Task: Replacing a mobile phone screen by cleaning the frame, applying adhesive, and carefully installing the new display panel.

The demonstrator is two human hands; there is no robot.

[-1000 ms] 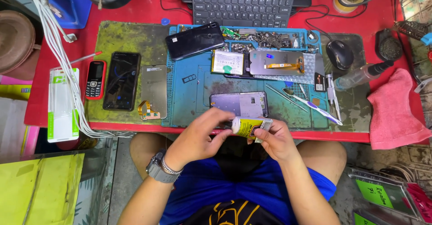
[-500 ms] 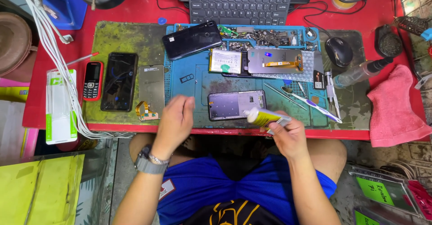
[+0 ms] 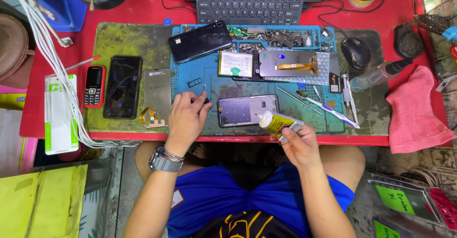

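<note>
While the right hand (image 3: 301, 145) grips a small yellow glue tube (image 3: 278, 122) by its tail end, fingers wrapped round it, the white nozzle points up and left at the lower right corner of the open phone frame (image 3: 247, 110), very near it, as one would hold a tube to lay a thin bead. That frame lies flat near the front edge of the blue work mat (image 3: 209, 83), a dull metallic rectangle with its inside facing up. The left hand (image 3: 186, 117) rests palm down on the mat just left of the frame, fingers curled, pinching something small and dark at the tips; what it is I cannot make out. A metal wristwatch (image 3: 162, 159) sits on that wrist. Further back lie a glossy black phone (image 3: 200, 41) set at an angle, a battery (image 3: 235, 64) and a screen panel (image 3: 288, 63) with an orange flex cable. A toothbrush (image 3: 326, 108) lies to the right, a soft pink cloth (image 3: 414, 112) beyond it, all on a red table (image 3: 143, 14).
</note>
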